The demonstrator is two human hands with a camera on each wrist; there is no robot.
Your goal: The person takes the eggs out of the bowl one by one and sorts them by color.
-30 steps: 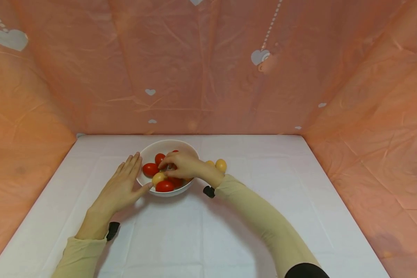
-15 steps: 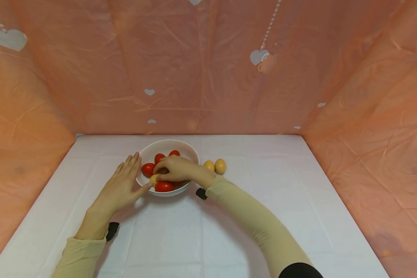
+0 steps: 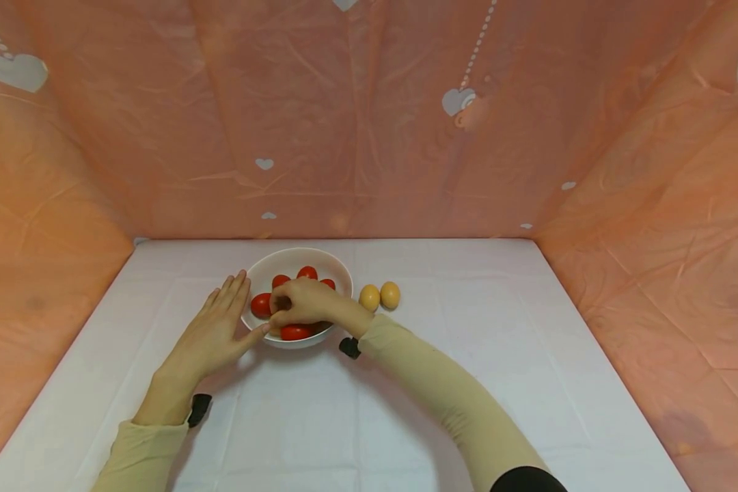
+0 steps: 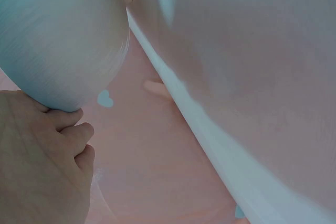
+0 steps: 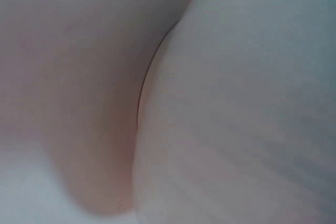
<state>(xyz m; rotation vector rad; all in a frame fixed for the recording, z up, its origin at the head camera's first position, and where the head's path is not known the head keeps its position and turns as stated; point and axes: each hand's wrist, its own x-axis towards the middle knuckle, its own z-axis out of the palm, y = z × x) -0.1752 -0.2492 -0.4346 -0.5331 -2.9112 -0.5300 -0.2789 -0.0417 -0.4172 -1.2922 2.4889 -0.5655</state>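
Note:
A white bowl (image 3: 296, 260) holds several red tomatoes (image 3: 307, 272). My left hand (image 3: 212, 338) rests against its left side in the head view, fingers straight along the outside and thumb at the near rim. In the left wrist view those fingers (image 4: 76, 129) touch the bowl's wall (image 4: 63, 40). My right hand (image 3: 304, 302) reaches into the bowl from the right, fingers and thumb curled down together over a yellow tomato, which the hand mostly hides. One red tomato (image 3: 261, 305) lies left of the fingertips, another (image 3: 296, 332) below the hand.
Two yellow tomatoes (image 3: 370, 298) lie side by side on the white cloth (image 3: 301, 417), just right of the bowl. Orange sheets (image 3: 357, 137) with pale hearts stand behind and at both sides. The right wrist view is mostly filled by a blurred, pale surface (image 5: 236, 119).
My right hand has moved left and toward me inside the bowl, covering the yellow tomato and uncovering red ones behind it. My left hand has stayed in place.

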